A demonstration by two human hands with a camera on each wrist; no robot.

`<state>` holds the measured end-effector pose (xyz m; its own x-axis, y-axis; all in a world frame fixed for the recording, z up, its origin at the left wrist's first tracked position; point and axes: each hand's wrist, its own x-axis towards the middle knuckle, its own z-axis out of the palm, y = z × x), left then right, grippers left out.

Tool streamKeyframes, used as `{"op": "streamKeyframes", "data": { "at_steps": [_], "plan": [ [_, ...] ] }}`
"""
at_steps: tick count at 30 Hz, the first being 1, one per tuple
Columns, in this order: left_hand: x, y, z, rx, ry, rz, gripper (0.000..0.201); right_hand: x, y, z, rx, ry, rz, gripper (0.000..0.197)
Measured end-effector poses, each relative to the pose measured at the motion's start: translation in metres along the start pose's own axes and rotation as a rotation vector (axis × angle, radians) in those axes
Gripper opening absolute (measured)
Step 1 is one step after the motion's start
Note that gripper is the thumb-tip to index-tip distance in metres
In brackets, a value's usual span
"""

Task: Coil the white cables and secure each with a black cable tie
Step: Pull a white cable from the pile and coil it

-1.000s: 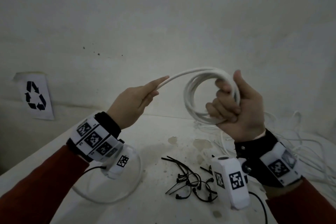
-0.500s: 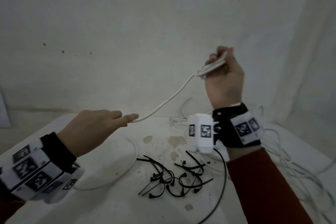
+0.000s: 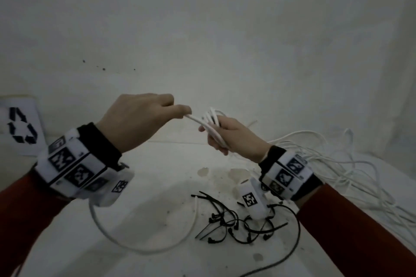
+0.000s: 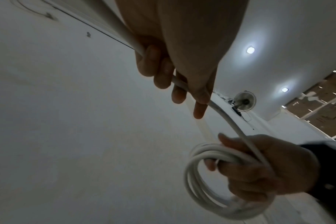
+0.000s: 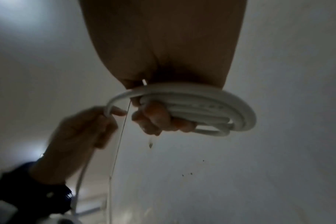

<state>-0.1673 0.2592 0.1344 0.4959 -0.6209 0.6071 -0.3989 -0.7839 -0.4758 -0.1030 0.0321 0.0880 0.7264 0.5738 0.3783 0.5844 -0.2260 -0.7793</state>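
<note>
I see my right hand [image 3: 234,136] gripping the coiled white cable [image 4: 205,181] above the table [image 3: 157,186]. My left hand [image 3: 139,121] pinches the cable's free run just beside the coil. Black cable ties [image 3: 236,225] lie on the table below. Loose white cables [image 3: 337,164] lie at the right.

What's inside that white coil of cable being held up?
The right hand's fingers pass through the coil and grip its loops. The rest of the opening is empty; the palm side is hidden.
</note>
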Motion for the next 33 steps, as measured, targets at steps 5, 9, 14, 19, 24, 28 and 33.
{"op": "streamKeyframes", "data": {
  "at_steps": [5,9,14,19,24,28,33],
  "plan": [
    [0.01,-0.015,0.019,-0.191,0.027,-0.071,0.036,-0.016,-0.012,0.002,0.203,-0.039,0.006,0.076],
    [0.009,-0.019,0.037,-0.413,0.058,-0.143,0.043,-0.028,-0.021,-0.014,0.541,-0.104,-0.017,0.072],
    [0.005,-0.016,0.055,-0.566,0.093,-0.204,0.065,-0.041,-0.037,-0.037,0.873,-0.045,-0.16,0.067],
    [-0.004,0.002,0.076,-0.524,0.061,-0.176,0.087,-0.042,-0.045,-0.052,1.031,0.246,-0.325,0.061],
    [-0.017,0.016,0.091,-0.441,-0.028,-0.147,0.088,-0.033,-0.044,-0.067,1.198,0.469,-0.464,0.054],
    [-0.019,0.034,0.09,-0.396,-0.018,-0.074,0.083,-0.015,-0.031,-0.063,1.096,0.649,-0.423,0.03],
    [-0.005,0.053,0.066,-0.254,0.08,0.056,0.045,0.005,-0.013,-0.032,0.48,0.799,-0.291,0.019]
  ]
}}
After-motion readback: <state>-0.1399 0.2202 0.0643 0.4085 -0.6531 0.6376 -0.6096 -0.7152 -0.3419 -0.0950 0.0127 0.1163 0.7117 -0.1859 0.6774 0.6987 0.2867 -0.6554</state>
